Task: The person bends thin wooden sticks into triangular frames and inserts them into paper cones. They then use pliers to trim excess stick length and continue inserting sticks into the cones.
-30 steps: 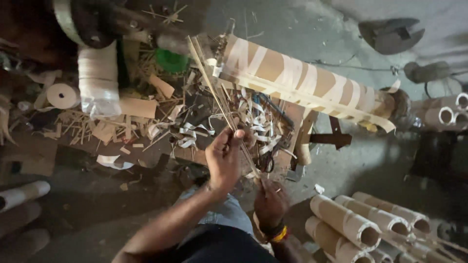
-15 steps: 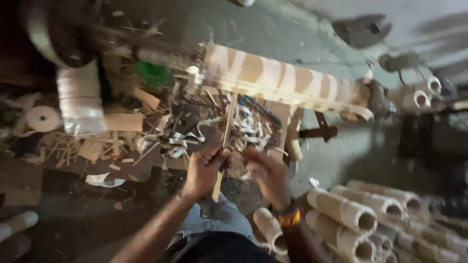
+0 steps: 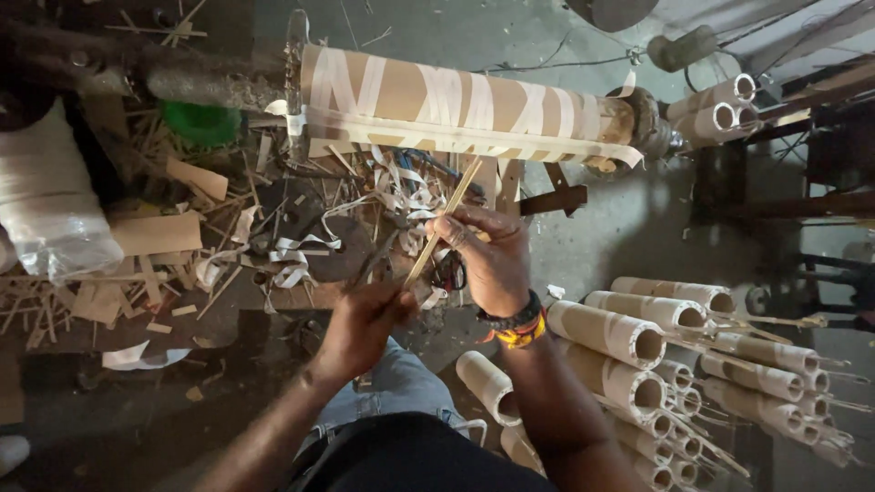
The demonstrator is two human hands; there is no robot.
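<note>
Since a moment ago we have raised our right hand (image 3: 488, 260) up the thin pale wooden stick (image 3: 444, 219); now both hands' fingers stay clamped on it, left hand (image 3: 360, 323) pinching its lower end

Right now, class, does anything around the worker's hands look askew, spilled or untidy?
Yes. Loose white tape strips and wood offcuts lie scattered over the floor under the mounted cardboard tube. Both the left hand and the right hand grip a thin wooden stick.
</note>
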